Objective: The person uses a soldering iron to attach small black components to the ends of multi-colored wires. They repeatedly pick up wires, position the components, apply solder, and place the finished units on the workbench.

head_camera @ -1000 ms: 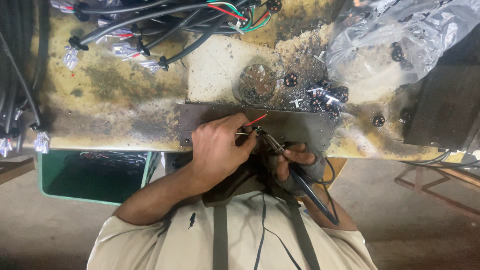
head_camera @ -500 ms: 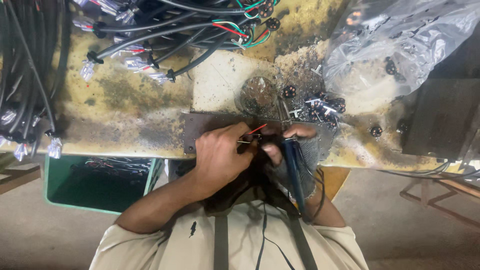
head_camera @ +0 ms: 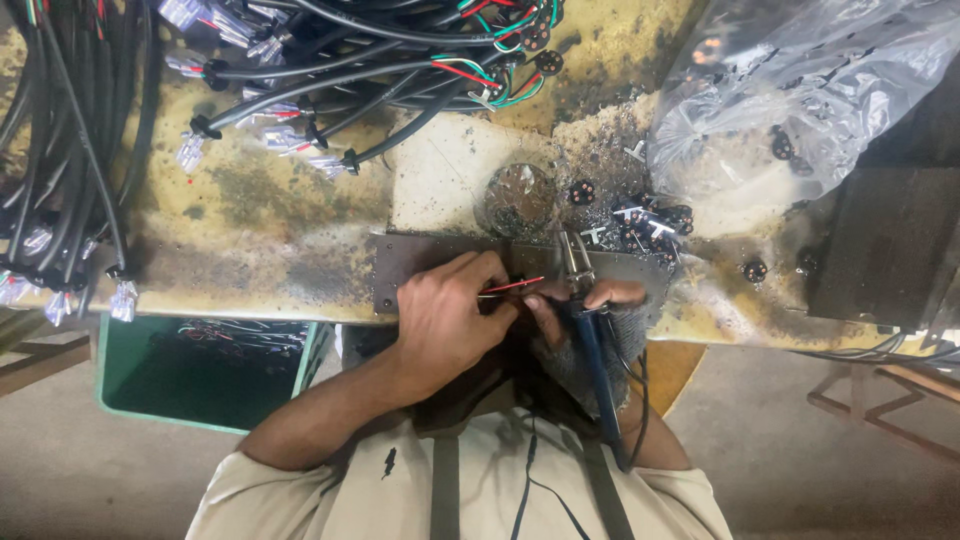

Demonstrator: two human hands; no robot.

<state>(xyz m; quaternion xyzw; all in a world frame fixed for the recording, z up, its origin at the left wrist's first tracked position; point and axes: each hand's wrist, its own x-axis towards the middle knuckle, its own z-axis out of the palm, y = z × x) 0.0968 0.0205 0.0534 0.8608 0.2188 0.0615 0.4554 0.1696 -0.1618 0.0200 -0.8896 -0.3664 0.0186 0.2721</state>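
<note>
Head view: left hand (head_camera: 450,320) pinches a thin red wire (head_camera: 512,287) at the near edge of the stained workbench (head_camera: 260,220), fingers closed on it. Right hand (head_camera: 590,300), at 3 o'clock of the left, is clamped round a blue-handled soldering iron (head_camera: 592,350). Black cables (head_camera: 330,70) lie at 11 o'clock; a plastic bag (head_camera: 800,90) at 2 o'clock.

A wiring workshop, by the look of it: a scorched, stained yellow desk (head_camera: 260,210) heaped with bundles of black cables (head_camera: 330,60) ending in clear plugs, small round black connectors (head_camera: 650,222) scattered beside a crumpled clear plastic bag (head_camera: 800,90), and a green plastic crate (head_camera: 200,375) of offcuts underneath.
</note>
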